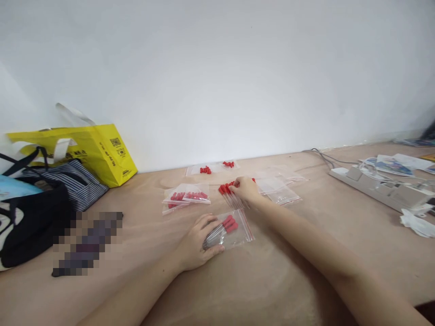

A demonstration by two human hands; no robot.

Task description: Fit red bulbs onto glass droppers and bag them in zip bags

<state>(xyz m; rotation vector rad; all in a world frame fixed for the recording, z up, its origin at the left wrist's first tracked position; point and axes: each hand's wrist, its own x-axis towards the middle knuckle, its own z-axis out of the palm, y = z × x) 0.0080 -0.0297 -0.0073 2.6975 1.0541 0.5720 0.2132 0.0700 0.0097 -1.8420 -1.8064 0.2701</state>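
My left hand (201, 244) rests on the table, thumb on one side and fingers on the other, gripping a clear zip bag (242, 239). Inside that bag lie several thin metal rods with red handles (230, 223), the handles pointing away to the right. Farther forward, my right hand (247, 190) is closed, fingertips pinching among a row of loose red-handled metal rods (223, 189). Their thin shafts point toward me. Exactly how many rods the fingers hold is hidden. Just right of this hand lie flat clear zip bags (282, 192).
Filled zip bags (197, 199) lie to the left, and another bag with red-handled rods (205, 170) is by the wall. A yellow bag (115, 154), a striped pouch (79, 179) and a black bag (41, 222) stand left. At right are a power strip (360, 185) and crumpled tissue (418, 224).
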